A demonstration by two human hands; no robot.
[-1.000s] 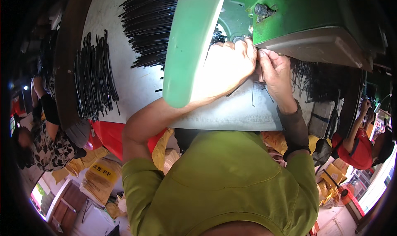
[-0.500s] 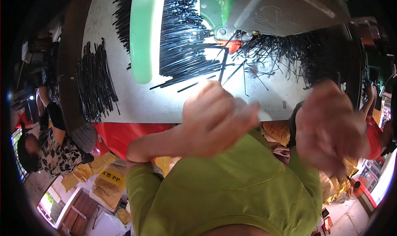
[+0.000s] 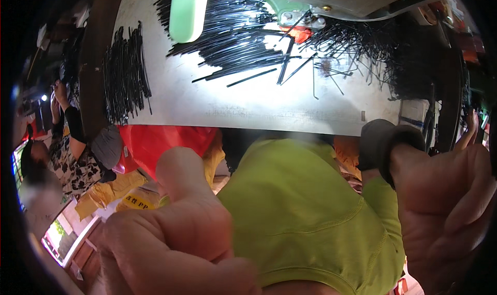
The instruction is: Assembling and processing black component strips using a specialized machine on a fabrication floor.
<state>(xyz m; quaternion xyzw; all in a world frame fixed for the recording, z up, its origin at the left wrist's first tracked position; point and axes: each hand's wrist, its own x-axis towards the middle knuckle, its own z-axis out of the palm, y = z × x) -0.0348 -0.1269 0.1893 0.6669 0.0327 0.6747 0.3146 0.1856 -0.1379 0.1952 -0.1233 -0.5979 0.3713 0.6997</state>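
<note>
My left hand [image 3: 171, 233] is raised close to the camera at the lower left, off the table, with its fingers curled in. Whatever it may hold is hidden. My right hand [image 3: 440, 207] is also raised close, at the right edge, below a dark cuff [image 3: 385, 145] at the wrist. Its fingers are bent and partly cut off by the dark rim, so nothing held can be made out. Away from both hands, many thin black strips [image 3: 233, 46] lie on the pale metal tabletop [image 3: 248, 106]. A neat bundle of black strips [image 3: 126, 72] rests at the left.
A glowing green-white lamp [image 3: 187, 15] hangs over the table. Behind it stands a green machine [image 3: 282, 0] with a grey cover and a red part [image 3: 300, 34]. Tangled black strips [image 3: 383, 46] heap at the right. Another person [image 3: 70, 155] is at the left.
Both hands have moved from the table's front edge back toward the camera, the left one down and leftward, the right one down and rightward. The view has tilted, so the table sits higher.
</note>
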